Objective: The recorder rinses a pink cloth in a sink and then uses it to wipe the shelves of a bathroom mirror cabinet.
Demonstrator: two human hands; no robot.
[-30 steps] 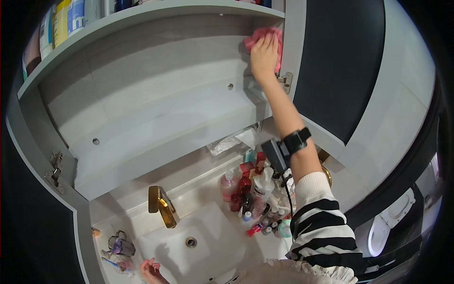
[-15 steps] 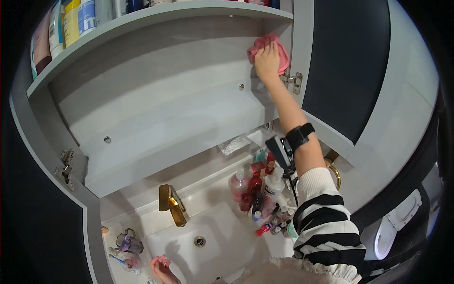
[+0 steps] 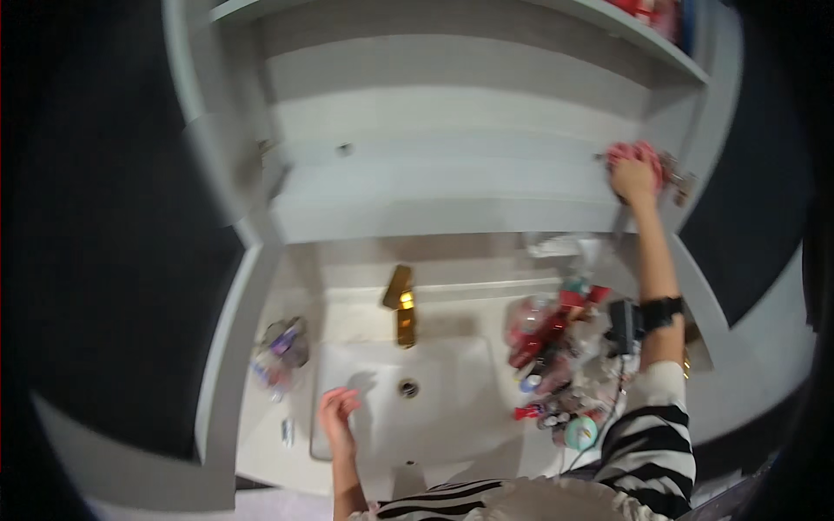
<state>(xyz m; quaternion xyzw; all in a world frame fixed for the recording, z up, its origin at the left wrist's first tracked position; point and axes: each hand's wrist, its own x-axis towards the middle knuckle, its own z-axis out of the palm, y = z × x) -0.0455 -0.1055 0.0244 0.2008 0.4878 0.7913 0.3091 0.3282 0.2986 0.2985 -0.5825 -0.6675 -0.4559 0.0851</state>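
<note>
My right hand [image 3: 634, 181] presses a pink cloth [image 3: 641, 153] into the right end of the cabinet's lower shelf [image 3: 452, 178], next to the hinge [image 3: 683, 187] of the right door. Its fingers are bunched around the cloth. Low over the left side of the white sink [image 3: 452, 408] hovers my left hand [image 3: 335, 415], its fingers loosely bent and apart, holding nothing. A dark strap with a small box [image 3: 627, 326] sits on my right forearm, and a cable hangs from it. Motion blurs the picture somewhat.
A gold faucet [image 3: 405, 317] rises behind the sink. Several bottles and jars [image 3: 556, 365] crowd the counter on the right, below my right arm. Cups [image 3: 282, 347] stand at the left. Dark-panelled cabinet doors stand open at the left [image 3: 130, 286] and right [image 3: 751, 200].
My right hand has moved with the cloth from the compartment's upper right corner down to the shelf floor. The view has shifted, and more of my left forearm shows over the sink.
</note>
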